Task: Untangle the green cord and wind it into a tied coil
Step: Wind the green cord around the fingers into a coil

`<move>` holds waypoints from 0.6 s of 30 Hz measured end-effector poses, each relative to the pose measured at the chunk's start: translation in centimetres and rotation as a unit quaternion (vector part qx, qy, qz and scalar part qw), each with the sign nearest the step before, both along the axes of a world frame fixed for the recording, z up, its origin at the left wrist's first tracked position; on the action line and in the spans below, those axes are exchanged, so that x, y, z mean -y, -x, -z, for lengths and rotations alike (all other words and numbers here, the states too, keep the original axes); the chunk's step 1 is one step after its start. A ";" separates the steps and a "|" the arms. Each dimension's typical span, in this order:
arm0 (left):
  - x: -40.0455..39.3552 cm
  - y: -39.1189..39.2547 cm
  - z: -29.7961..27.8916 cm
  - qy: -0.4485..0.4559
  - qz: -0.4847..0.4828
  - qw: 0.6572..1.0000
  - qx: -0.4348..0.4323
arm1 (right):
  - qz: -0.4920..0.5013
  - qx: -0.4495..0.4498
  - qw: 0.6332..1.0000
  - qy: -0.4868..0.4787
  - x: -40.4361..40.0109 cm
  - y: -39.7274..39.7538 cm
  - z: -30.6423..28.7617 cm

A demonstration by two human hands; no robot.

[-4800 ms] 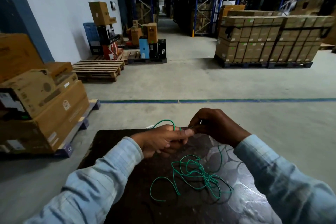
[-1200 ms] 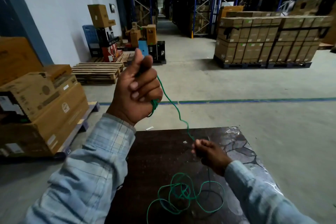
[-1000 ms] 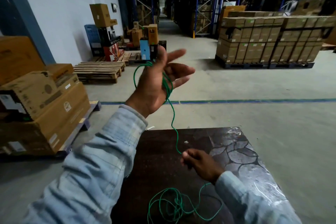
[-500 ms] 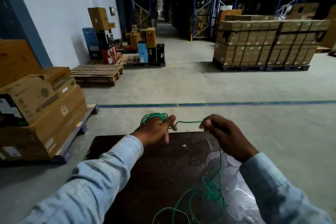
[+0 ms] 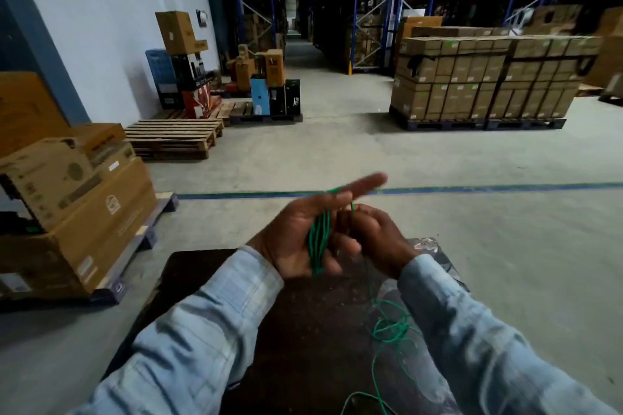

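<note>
Change: since half a second ago, hands drawn together over table's far edge; left palm turned up, cord turns now lying across it; loose slack on table shorter and shifted right.
Boxes (image 5: 77, 199): brown cartons stacked on a pallet, far left, on concrete floor.
Pallets (image 5: 173, 138): bare wooden stack, behind boxes, near white wall.
Left hand (image 5: 303, 232): palm up, index finger stretched straight toward floor line, remaining fingers loosely bent; several cord turns wrapped lengthwise across palm and fingers; left sleeve pale blue check.
Cord (image 5: 318, 239): green, thin; wound part in a tight bundle on left palm; one strand passing from bundle top to right hand; rest dropping to table.
Right hand (image 5: 374, 236): back toward camera, touching left hand's fingertips; fingers curled, pinching strand just beside wound bundle; fingertips themselves hidden.
Table (image 5: 209, 266): dark top, glossy film on right part, below both hands.
Slack: loose green loops on table's right half, under right forearm, trailing to lower picture edge; small tangle at centre of loops.
Floor line (image 5: 488, 189): blue-green stripe across concrete, beyond hands.
Carton pallet (image 5: 485, 77): strapped block of small cartons, far right, before blue racking.
</note>
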State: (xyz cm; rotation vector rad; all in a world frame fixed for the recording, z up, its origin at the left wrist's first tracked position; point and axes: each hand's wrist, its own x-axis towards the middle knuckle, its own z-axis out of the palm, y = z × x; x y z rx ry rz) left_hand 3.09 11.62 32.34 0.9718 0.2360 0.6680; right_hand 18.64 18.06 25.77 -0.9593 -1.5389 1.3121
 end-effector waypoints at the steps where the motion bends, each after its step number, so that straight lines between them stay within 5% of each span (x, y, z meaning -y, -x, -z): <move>1: -0.4 0.2 -0.3 0.002 0.001 0.999 0.051 | -0.039 -0.032 0.998 0.047 1.2 0.5 -0.5; 6: -1.6 -0.1 -0.5 0.029 0.001 0.989 0.148 | -0.237 -0.210 0.922 0.222 3.6 1.1 -2.1; 11: -2.3 0.0 0.2 0.068 -0.013 0.984 0.166 | -0.250 -0.202 0.931 0.174 4.3 0.7 -2.7; 18: -1.7 0.7 0.3 0.064 -0.182 0.978 0.075 | -0.140 -0.145 0.973 0.116 2.3 0.5 -2.5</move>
